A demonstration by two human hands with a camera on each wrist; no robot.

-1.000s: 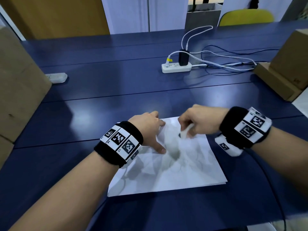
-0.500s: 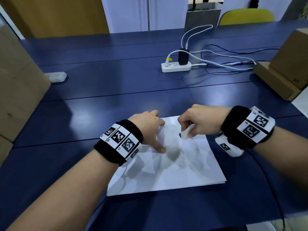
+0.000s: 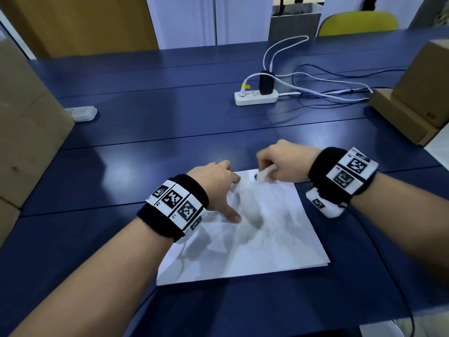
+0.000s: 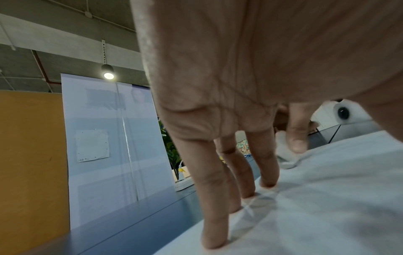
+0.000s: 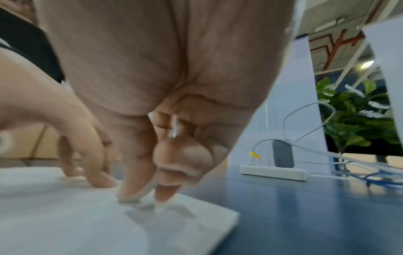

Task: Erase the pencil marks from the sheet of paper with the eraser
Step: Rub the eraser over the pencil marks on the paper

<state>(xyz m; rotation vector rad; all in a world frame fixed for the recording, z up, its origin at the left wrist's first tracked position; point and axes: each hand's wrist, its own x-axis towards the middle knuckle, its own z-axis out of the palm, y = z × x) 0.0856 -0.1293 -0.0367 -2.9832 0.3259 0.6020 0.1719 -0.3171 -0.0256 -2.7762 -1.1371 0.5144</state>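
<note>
Plainly, left hand [image 3: 213, 181] presses flat-fingered on the sheet [image 3: 267, 239], right hand [image 3: 279, 161] pinches the eraser [image 3: 263, 175] — hard rubbing near that far edge could crumple it.

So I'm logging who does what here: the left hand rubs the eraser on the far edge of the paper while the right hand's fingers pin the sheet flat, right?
Not quite: the hands are swapped. The right hand pinches the eraser at the far edge of the paper, and the left hand pins the sheet with spread fingertips. The head view shows it; the right wrist view confirms the pinch.
</note>
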